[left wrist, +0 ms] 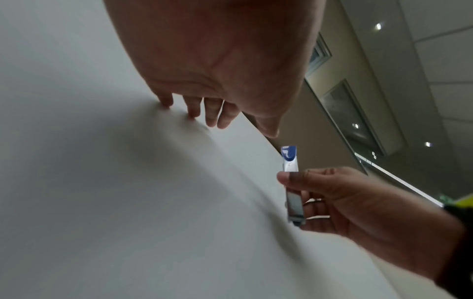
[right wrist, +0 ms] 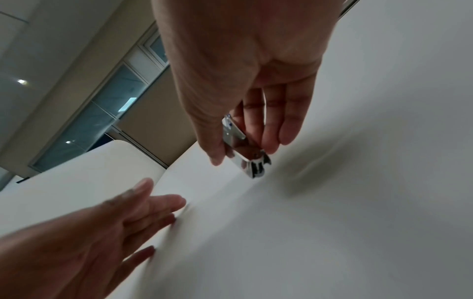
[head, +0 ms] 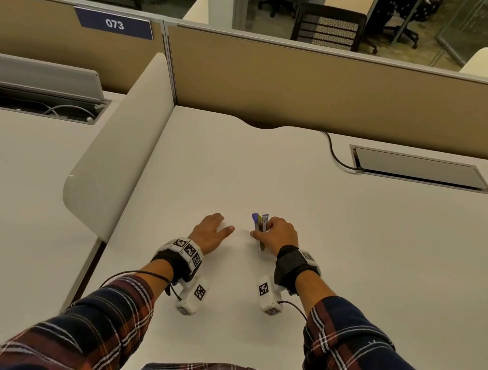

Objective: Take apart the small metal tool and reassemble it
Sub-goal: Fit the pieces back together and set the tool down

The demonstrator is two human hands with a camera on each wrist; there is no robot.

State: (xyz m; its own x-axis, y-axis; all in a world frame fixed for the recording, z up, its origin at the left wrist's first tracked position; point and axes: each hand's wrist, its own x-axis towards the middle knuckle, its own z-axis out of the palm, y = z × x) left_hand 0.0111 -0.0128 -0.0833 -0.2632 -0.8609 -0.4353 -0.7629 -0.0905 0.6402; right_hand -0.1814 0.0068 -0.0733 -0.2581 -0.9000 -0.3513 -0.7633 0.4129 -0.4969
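Note:
The small metal tool (head: 260, 226) is a shiny flat clipper-like piece with a blue and green end. My right hand (head: 276, 235) pinches it between thumb and fingers, just above the white desk (head: 322, 222). In the left wrist view the metal tool (left wrist: 291, 182) stands on edge with its blue tip up, held by the right hand (left wrist: 332, 194). In the right wrist view the tool (right wrist: 243, 149) pokes out below the right hand's fingers (right wrist: 271, 129). My left hand (head: 213, 232) lies flat and empty on the desk to the tool's left, its fingers (left wrist: 202, 111) straight.
A tan partition wall (head: 335, 89) closes off the back of the desk. A closed cable hatch (head: 420, 169) with a black cord (head: 334, 151) sits at the back right. A white rounded divider (head: 121, 149) borders the left side.

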